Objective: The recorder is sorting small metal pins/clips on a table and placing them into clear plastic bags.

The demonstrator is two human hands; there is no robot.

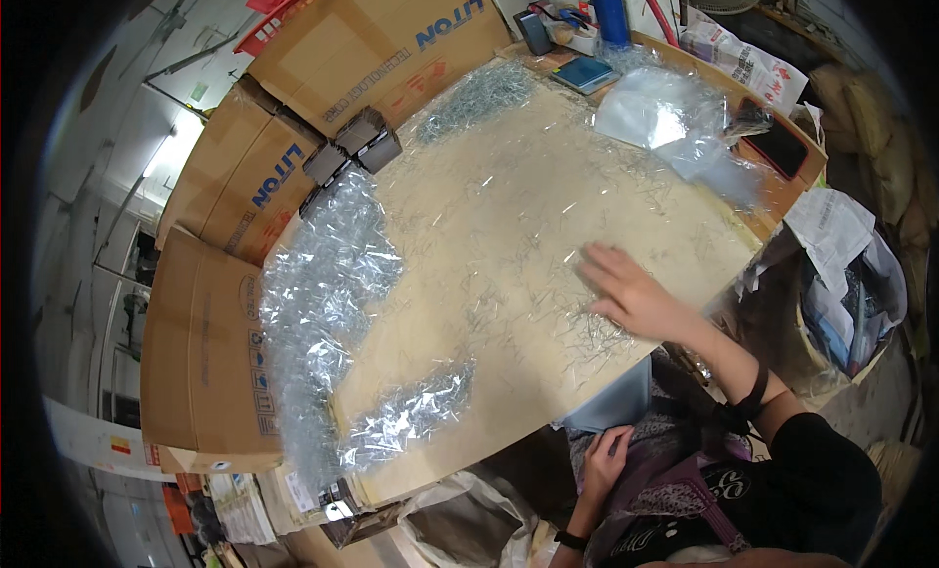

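Observation:
Many thin, shiny metal pins lie loose on a light wooden tabletop [469, 211]. My right hand [631, 292] is over the table's near right part, palm down, its fingers stretched out and slightly blurred, among scattered pins [597, 338]. Below the table edge, my left hand [606, 458] grips the rim of a blue-grey plastic tray [614, 397], which sits against the edge by my lap. What the tray holds is hidden. A dense heap of pins [328, 275] runs along the left side, with smaller piles at the back [479, 101] and front left [416, 416].
Cardboard sheets [362, 50] wall the back and left. Small dark boxes [367, 138] stand by them. Clear plastic bags [650, 109], a phone [778, 143], a small scale [585, 74] and a blue bottle [608, 16] lie back right. A lined bin [851, 304] stands right; a white sack [465, 514] hangs below.

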